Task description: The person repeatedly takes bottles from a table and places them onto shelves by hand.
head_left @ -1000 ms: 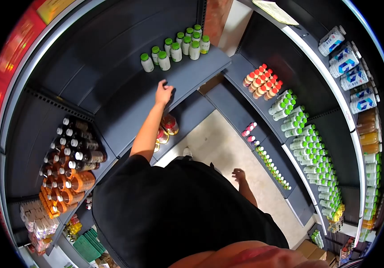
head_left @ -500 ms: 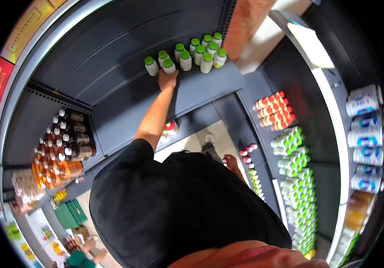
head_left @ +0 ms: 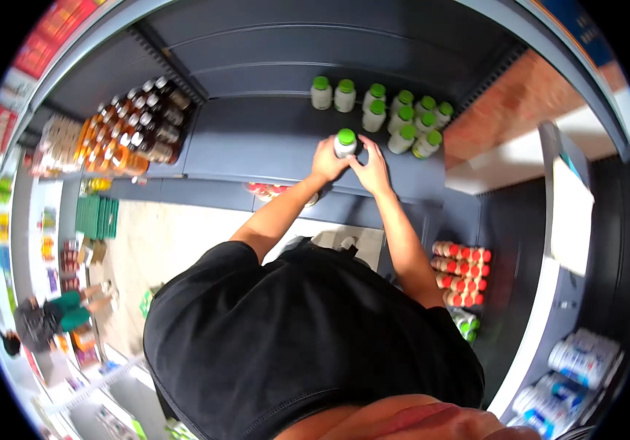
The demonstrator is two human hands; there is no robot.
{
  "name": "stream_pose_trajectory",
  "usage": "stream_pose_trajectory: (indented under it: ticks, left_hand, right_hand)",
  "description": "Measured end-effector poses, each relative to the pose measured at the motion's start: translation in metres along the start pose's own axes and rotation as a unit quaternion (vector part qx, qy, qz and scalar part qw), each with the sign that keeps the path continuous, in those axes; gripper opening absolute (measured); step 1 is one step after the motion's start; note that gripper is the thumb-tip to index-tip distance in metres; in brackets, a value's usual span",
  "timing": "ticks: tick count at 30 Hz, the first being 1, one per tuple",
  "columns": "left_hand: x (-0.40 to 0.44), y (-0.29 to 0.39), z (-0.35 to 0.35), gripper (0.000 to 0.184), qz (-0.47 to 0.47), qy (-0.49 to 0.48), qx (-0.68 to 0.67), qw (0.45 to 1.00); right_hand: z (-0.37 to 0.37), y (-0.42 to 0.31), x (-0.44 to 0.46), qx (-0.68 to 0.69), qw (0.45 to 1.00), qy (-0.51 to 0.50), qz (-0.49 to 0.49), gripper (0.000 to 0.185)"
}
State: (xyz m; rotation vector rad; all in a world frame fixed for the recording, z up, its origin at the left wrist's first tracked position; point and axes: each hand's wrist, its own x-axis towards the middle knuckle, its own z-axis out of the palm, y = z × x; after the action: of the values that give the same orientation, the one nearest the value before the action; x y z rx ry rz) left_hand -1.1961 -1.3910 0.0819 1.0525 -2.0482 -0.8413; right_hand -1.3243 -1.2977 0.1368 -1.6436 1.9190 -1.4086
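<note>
A small white bottle with a green cap point(head_left: 345, 144) stands upright near the front edge of the dark grey shelf point(head_left: 256, 150). My left hand point(head_left: 327, 160) grips it from the left, its fingers wrapped around the side. From the right, my right hand point(head_left: 371, 170) curls round the same bottle, thumb toward its lower part; the exact finger contact is partly hidden. Behind my hands, several matching green-capped bottles point(head_left: 374, 115) stand on the shelf, two of them apart on the left and a tighter group on the right.
Dark and orange bottles point(head_left: 146, 128) crowd the shelf's left end. Red-capped bottles point(head_left: 462, 273) sit lower right, beneath a white-edged shelf point(head_left: 528, 337). Green crates point(head_left: 97, 217) are stacked on the floor at left. Another person point(head_left: 51, 321) is in the aisle, lower left.
My left hand has drawn a green-capped bottle forward, away from the others. My right hand has come up from low beside my body to the bottle. The view has turned.
</note>
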Motion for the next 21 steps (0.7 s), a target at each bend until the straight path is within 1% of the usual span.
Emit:
stream_pose_trajectory:
  ticks: [1,2,3,4,5,6,8,9,10,12,14,16,17,18,20,21]
  left_hand:
    - [-0.006,0.004,-0.001,0.051,0.0,0.018,-0.007,1.0]
    - [-0.01,0.008,-0.005,0.045,0.0,0.036,-0.013,0.999]
    - [-0.006,0.011,-0.016,0.037,0.035,-0.031,-0.03,0.998]
    - [-0.013,0.011,-0.016,0.034,0.018,0.025,-0.039,0.999]
    - [-0.017,0.008,-0.02,0.035,0.02,0.018,-0.039,0.999]
    - [-0.021,0.001,-0.024,0.037,0.021,0.011,-0.039,0.999]
    - [-0.035,-0.002,-0.04,0.04,0.027,0.017,-0.052,0.998]
    - [-0.042,-0.005,-0.048,0.044,0.023,-0.009,-0.052,0.998]
    - [-0.05,-0.009,-0.054,0.045,0.042,0.0,-0.055,0.998]
    - [-0.069,-0.017,-0.068,0.047,0.015,-0.029,-0.045,0.998]
    - [-0.093,-0.013,-0.099,0.049,0.014,-0.044,-0.023,0.999]
    - [-0.127,-0.024,-0.122,0.056,0.007,-0.048,-0.027,0.998]
    - [-0.147,-0.029,-0.136,0.057,-0.014,-0.052,-0.051,0.997]
    - [-0.168,-0.034,-0.151,0.057,-0.034,-0.055,-0.075,0.995]
    - [-0.212,-0.052,-0.178,0.06,-0.118,-0.062,-0.076,0.988]
    - [-0.232,-0.053,-0.196,0.063,-0.145,-0.056,-0.067,0.986]
  right_hand:
    - [0.01,-0.002,0.013,0.023,0.999,-0.042,-0.004,0.056]
    - [0.02,-0.006,0.02,0.026,0.996,-0.075,0.026,0.055]
    - [0.03,-0.009,0.023,0.054,0.994,-0.082,0.054,0.053]
    - [0.041,-0.006,0.022,0.08,0.989,-0.09,0.082,0.052]
    - [0.053,-0.004,0.019,0.085,0.993,-0.054,0.065,0.047]
    - [0.062,-0.003,0.015,0.109,0.991,-0.044,0.069,0.049]
    - [0.076,-0.006,0.002,0.093,0.995,-0.012,0.012,0.048]
    - [0.08,-0.012,-0.004,0.1,0.995,-0.015,0.004,0.048]
    - [0.084,-0.017,-0.012,0.104,0.994,-0.018,-0.002,0.049]
    - [0.091,-0.027,-0.03,0.092,0.995,-0.032,-0.016,0.042]
    - [0.103,-0.035,-0.044,0.099,0.993,-0.043,-0.038,0.036]
    - [0.112,-0.048,-0.061,0.094,0.991,-0.086,-0.037,0.032]
    - [0.125,-0.056,-0.07,0.111,0.987,-0.095,-0.069,0.029]
    - [0.135,-0.067,-0.077,0.102,0.982,-0.135,-0.079,0.028]
    - [0.155,-0.103,-0.09,0.084,0.969,-0.212,-0.1,0.027]
    - [0.164,-0.122,-0.096,0.097,0.959,-0.246,-0.108,0.026]
